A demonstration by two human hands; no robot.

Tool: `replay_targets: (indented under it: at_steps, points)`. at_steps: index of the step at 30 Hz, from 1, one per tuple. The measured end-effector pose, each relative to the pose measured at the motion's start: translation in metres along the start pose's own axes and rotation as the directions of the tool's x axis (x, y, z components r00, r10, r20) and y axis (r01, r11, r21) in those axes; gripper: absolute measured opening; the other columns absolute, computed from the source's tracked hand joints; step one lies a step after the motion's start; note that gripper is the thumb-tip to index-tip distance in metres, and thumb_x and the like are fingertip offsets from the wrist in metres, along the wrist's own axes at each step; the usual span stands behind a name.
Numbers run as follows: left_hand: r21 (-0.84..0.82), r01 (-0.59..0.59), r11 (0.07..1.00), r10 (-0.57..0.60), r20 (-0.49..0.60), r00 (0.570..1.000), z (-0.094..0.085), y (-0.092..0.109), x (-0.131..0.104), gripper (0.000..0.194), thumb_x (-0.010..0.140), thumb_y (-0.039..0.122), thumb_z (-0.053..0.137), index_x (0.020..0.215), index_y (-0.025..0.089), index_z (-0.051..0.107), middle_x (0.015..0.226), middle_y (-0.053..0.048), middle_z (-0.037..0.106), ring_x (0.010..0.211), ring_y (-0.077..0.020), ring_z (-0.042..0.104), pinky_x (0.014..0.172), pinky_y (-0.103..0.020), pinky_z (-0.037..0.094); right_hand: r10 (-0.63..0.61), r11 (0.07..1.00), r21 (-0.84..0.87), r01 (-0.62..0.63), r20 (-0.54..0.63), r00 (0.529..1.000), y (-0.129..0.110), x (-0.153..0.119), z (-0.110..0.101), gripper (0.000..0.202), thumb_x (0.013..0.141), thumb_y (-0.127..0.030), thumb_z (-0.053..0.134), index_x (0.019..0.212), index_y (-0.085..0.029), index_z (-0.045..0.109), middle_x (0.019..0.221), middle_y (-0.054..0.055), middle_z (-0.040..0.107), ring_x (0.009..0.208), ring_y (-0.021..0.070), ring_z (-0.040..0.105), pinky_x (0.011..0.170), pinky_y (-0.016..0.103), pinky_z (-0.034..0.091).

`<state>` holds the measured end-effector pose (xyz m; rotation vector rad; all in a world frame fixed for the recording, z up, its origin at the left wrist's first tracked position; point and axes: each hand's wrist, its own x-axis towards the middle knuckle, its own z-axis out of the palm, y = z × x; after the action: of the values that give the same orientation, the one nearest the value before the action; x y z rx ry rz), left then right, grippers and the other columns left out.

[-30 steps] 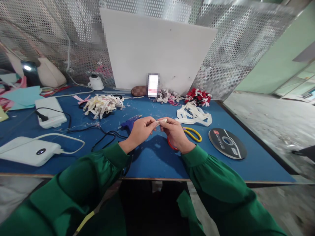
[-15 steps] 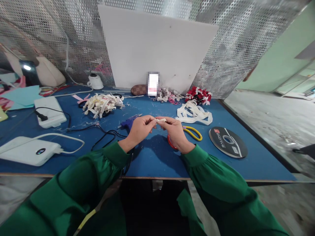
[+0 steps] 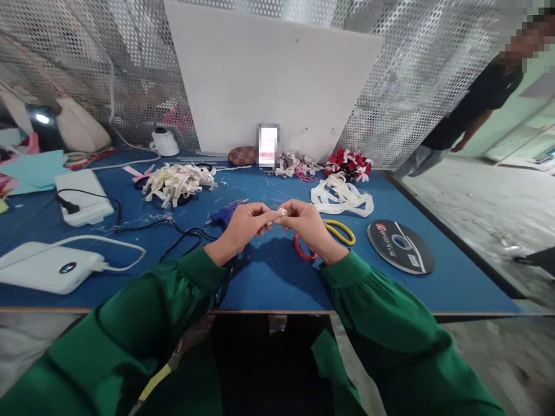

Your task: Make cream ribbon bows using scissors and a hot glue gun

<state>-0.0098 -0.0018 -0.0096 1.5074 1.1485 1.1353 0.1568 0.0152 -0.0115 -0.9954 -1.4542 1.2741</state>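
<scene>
A small piece of cream ribbon (image 3: 282, 212) is pinched between my two hands above the middle of the blue table. My left hand (image 3: 248, 224) and my right hand (image 3: 307, 225) meet at the fingertips, which hide much of the ribbon. Just left of my left hand lies a blue glue gun (image 3: 223, 215). Partly under my right hand rest scissors with a red and a yellow handle (image 3: 342, 232). Beyond them, to the right, sits a loose tangle of white ribbon (image 3: 340, 196).
Piles of cut ribbon pieces (image 3: 176, 184) and red-and-white bows (image 3: 349, 164) lie farther back. A lit phone (image 3: 267, 145) leans on a white board (image 3: 277, 75). Right: a black spool (image 3: 401, 247). Left: a power bank (image 3: 47, 267), a power strip (image 3: 84, 199) and cables. A person (image 3: 472, 110) stands beyond the table.
A person has come into view at the right. My fingers have shifted slightly on the ribbon, which now looks more bunched. The view has tilted a little.
</scene>
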Motion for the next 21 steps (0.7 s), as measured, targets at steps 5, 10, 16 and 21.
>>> replay_targets:
  at_steps: [5,10,16,21]
  points:
    - [0.007,0.005,1.000,-0.006,0.045,0.999,0.000,0.002,0.000,0.030,0.077,0.040,0.073,0.062,0.016,0.063,0.054,0.000,0.061,0.043,-0.0067,0.045,0.042,-0.020,0.032,-0.008,1.000,-0.015,0.010,0.070,0.998,-0.006,0.000,-0.005,0.030,0.056,-0.037,0.088,0.067,-0.021,0.065,0.057,-0.004,0.060,0.054,0.0118,0.050,0.053,0.028,0.041]
    - [0.106,-0.086,0.991,0.087,-0.007,0.996,0.001,0.001,-0.001,0.023,0.081,0.033,0.064,0.066,0.016,0.064,0.054,0.001,0.059,0.043,-0.0067,0.045,0.044,-0.020,0.034,-0.028,0.999,0.030,0.025,0.090,0.996,-0.005,-0.001,-0.004,0.031,0.058,-0.040,0.087,0.070,-0.021,0.066,0.060,-0.003,0.062,0.057,0.0127,0.055,0.058,0.029,0.043]
    - [0.144,-0.121,0.982,0.121,0.012,0.993,0.001,-0.002,-0.003,0.025,0.084,0.033,0.063,0.065,0.016,0.062,0.057,0.001,0.061,0.045,-0.0076,0.047,0.046,-0.021,0.037,-0.063,0.998,0.012,0.062,0.037,0.997,0.000,-0.001,-0.005,0.026,0.075,-0.044,0.075,0.068,-0.020,0.067,0.054,-0.003,0.059,0.054,0.0121,0.052,0.056,0.028,0.038]
    - [0.057,-0.091,0.994,0.089,0.029,0.996,0.006,-0.003,-0.004,0.027,0.085,0.039,0.064,0.071,0.016,0.063,0.061,0.000,0.062,0.046,-0.0079,0.048,0.045,-0.022,0.037,-0.080,0.997,0.007,0.080,-0.072,0.994,0.006,-0.002,0.000,0.032,0.074,-0.045,0.075,0.060,-0.021,0.059,0.051,-0.003,0.054,0.051,0.0120,0.048,0.054,0.029,0.037]
